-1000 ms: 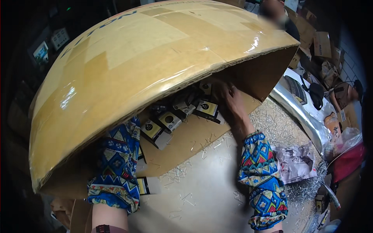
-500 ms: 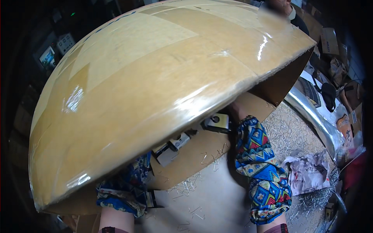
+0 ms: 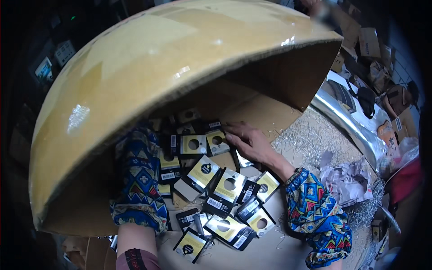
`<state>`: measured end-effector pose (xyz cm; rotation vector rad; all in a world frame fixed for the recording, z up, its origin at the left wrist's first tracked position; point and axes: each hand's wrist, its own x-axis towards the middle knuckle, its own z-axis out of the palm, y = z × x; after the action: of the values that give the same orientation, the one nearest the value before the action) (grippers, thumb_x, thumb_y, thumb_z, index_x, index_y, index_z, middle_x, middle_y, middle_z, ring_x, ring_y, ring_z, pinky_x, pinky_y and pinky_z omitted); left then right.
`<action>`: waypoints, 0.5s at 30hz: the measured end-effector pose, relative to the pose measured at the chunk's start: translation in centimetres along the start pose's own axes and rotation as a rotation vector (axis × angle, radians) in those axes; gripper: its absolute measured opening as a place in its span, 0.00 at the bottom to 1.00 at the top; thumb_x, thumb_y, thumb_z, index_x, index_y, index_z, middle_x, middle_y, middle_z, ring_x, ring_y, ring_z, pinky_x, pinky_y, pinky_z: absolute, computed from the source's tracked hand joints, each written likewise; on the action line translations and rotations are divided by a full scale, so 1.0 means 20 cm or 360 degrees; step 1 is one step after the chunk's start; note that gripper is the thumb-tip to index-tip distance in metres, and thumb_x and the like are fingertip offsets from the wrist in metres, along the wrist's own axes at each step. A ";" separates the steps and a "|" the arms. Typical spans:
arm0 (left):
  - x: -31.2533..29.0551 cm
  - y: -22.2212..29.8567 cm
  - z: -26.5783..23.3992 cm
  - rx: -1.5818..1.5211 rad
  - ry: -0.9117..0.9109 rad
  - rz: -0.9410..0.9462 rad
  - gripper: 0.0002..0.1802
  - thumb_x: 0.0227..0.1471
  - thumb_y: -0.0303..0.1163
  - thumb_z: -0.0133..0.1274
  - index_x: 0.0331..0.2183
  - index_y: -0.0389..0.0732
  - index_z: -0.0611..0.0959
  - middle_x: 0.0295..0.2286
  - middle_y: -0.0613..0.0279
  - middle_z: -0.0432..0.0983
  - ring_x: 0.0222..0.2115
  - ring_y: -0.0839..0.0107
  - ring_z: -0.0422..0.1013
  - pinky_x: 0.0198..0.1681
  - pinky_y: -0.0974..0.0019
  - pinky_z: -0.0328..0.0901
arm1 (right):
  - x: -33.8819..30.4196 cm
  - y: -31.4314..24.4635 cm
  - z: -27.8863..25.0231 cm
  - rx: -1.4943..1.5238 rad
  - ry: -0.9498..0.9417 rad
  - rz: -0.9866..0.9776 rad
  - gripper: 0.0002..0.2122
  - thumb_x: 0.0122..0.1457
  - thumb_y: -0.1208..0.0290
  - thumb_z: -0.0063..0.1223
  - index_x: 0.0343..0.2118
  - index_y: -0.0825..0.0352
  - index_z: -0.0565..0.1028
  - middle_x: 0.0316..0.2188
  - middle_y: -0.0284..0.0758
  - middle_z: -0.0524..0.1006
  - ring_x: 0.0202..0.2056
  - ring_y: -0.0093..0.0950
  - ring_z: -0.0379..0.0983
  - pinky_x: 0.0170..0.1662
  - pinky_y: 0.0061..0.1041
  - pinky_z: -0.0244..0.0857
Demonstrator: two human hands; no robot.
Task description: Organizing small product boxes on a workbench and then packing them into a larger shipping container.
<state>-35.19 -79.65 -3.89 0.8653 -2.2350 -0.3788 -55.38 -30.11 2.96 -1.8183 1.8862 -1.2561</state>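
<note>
A large cardboard box (image 3: 112, 76), wrapped in clear tape, lies tipped with its mouth towards me. Several small printed cards in yellow, black and silver (image 3: 227, 184), many with a round hole, are heaped at the mouth and on the table in front. My right hand (image 3: 252, 141) rests at the right side of the heap, fingers stretched out and touching the cards. On the left, my forearm in a patterned blue sleeve cover (image 3: 139, 180) reaches into the box; the left hand's fingers are hidden in the shadow there.
Many loose bent metal wire pieces (image 3: 310, 139) lie scattered right of the box. Beyond them are crumpled printed paper (image 3: 346, 184), a shiny silver roll-like edge (image 3: 351, 128), and cartons and bags (image 3: 371, 42). A blurred person's hand (image 3: 310, 4) is at the far top.
The box's near edge has risen and moved back, uncovering its inside. Cards have spilled out over the table. My right hand has come into view beside them.
</note>
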 end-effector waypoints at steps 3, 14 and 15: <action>-0.04 0.77 0.39 -0.0597 -0.0621 -0.0320 0.35 0.54 0.31 0.58 0.61 0.41 0.66 0.56 0.51 0.68 0.55 0.59 0.67 0.57 0.59 0.64 | -0.19 0.11 -0.17 -0.0177 0.0131 0.0241 0.21 0.64 0.53 0.49 0.50 0.65 0.78 0.52 0.44 0.75 0.52 0.43 0.71 0.55 0.37 0.66; -0.38 1.79 -0.33 -0.0255 -0.1826 0.0084 0.36 0.44 0.24 0.56 0.58 0.44 0.72 0.53 0.55 0.71 0.54 0.63 0.67 0.56 0.62 0.65 | -0.30 -0.25 -0.21 -0.0084 -0.0252 0.0827 0.28 0.65 0.46 0.47 0.56 0.67 0.73 0.47 0.41 0.78 0.46 0.29 0.74 0.51 0.27 0.66; -0.35 1.72 -0.45 -0.0186 -0.1923 0.0080 0.35 0.46 0.25 0.56 0.59 0.43 0.71 0.52 0.55 0.72 0.53 0.63 0.68 0.55 0.62 0.65 | -0.25 -0.34 -0.14 0.0009 -0.0289 0.0742 0.30 0.64 0.44 0.47 0.56 0.68 0.73 0.47 0.41 0.79 0.46 0.28 0.73 0.51 0.26 0.66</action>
<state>-41.45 -49.84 15.80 0.5409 -3.2319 -1.2429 -51.59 -23.43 7.54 -1.3235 2.0352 -0.9009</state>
